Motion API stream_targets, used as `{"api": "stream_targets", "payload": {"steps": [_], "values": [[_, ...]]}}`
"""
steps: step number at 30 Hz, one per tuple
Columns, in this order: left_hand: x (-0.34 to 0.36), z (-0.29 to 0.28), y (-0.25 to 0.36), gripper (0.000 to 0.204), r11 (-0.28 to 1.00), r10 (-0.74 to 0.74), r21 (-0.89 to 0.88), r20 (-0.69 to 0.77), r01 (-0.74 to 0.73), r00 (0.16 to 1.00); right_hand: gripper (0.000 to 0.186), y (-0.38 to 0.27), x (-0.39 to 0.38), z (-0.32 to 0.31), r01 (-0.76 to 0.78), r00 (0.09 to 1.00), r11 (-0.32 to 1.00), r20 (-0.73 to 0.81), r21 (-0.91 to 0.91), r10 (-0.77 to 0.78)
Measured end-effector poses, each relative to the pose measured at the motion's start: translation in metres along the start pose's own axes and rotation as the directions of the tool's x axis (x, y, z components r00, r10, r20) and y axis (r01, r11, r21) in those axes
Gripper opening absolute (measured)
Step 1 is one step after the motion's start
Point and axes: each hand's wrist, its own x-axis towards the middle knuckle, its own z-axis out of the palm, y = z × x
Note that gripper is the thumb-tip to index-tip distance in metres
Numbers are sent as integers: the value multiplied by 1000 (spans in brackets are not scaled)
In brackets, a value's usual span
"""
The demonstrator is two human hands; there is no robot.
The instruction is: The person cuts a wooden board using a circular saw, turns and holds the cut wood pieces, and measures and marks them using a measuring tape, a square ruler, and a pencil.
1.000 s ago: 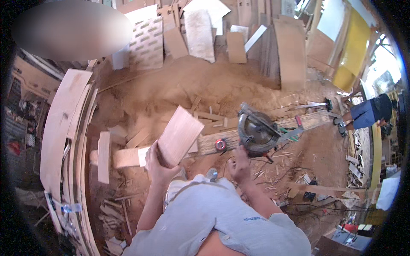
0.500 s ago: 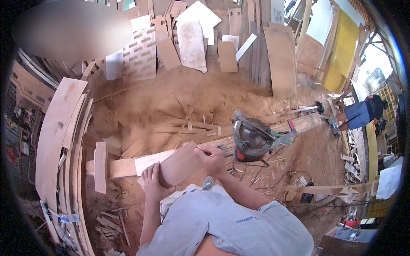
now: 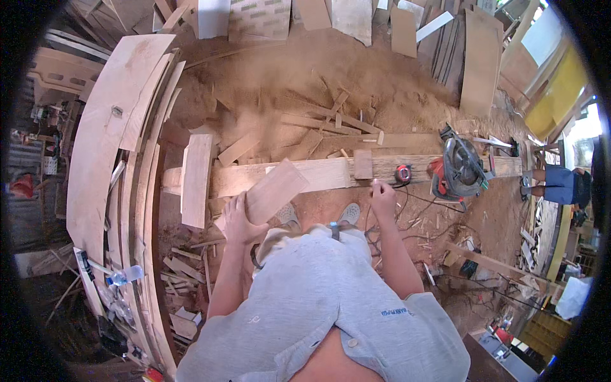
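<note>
My left hand (image 3: 238, 219) grips a flat light-wood board (image 3: 273, 189), held at a slant over a long timber beam (image 3: 223, 179). My right hand (image 3: 384, 200) has its fingers pinched near the beam’s near edge, on something small that I cannot make out, just below a small wood block (image 3: 363, 164). A red-and-black tape measure (image 3: 402, 175) sits right of the block. Farther right is a circular power saw (image 3: 459, 167). An upright-lying short board (image 3: 196, 181) crosses the beam’s left part.
Stacked long planks (image 3: 108, 159) line the left, with a plastic bottle (image 3: 130, 275) on them. Leaning sheets (image 3: 477, 63) stand at the back. A co-worker in blue shorts (image 3: 560, 186) stands at the far right. Offcuts (image 3: 184, 267) and cables (image 3: 433, 235) lie on the sawdust-covered floor.
My right hand has let go of the board’s end and moved right. My left hand still holds the board. The view has tilted, shifting the scene rightward and the back sheets upward.
</note>
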Motion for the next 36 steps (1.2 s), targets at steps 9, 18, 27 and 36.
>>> {"api": "stream_targets", "payload": {"steps": [9, 18, 27, 36], "values": [[90, 36, -4, 120, 937, 326, 49, 229, -345, 917, 29, -7, -17, 52, 57, 992, 941, -91, -333, -92], [148, 165, -4, 114, 777, 581, 263, 50, -572, 812, 27, 25, -59, 51, 53, 998, 956, 40, -287, -43], [79, 87, -73, 114, 988, 149, -35, 38, -147, 988, 30, -2, -63, 95, 155, 983, 906, 149, -394, -104], [69, 56, -133, 122, 913, -408, -84, -135, 400, 903, 62, -33, -44, 147, 451, 879, 722, 402, -525, -258]]}}
